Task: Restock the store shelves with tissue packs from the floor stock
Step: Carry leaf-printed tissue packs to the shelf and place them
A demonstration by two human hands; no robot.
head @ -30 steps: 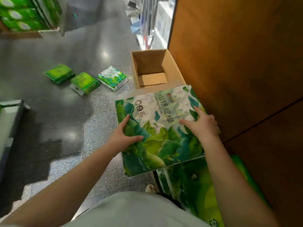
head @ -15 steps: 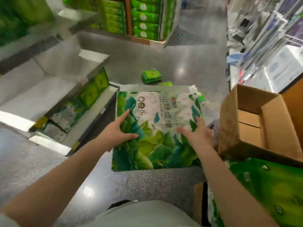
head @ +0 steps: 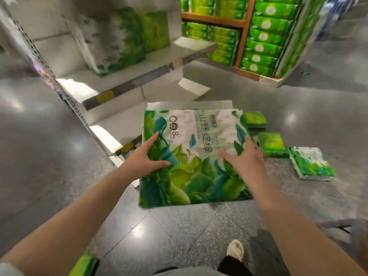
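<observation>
Left hand and right hand gripping tissue pack, packs on shelf

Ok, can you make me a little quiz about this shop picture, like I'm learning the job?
1. True or false: both hands hold the big tissue pack.
2. How many small packs lie on the floor right of it? A) one B) three C) six
3. Fill in: the big number printed on the pack is ___.

Key: 1 true, left hand, right hand. 2 B: first, second, third. 3 eight.
</observation>
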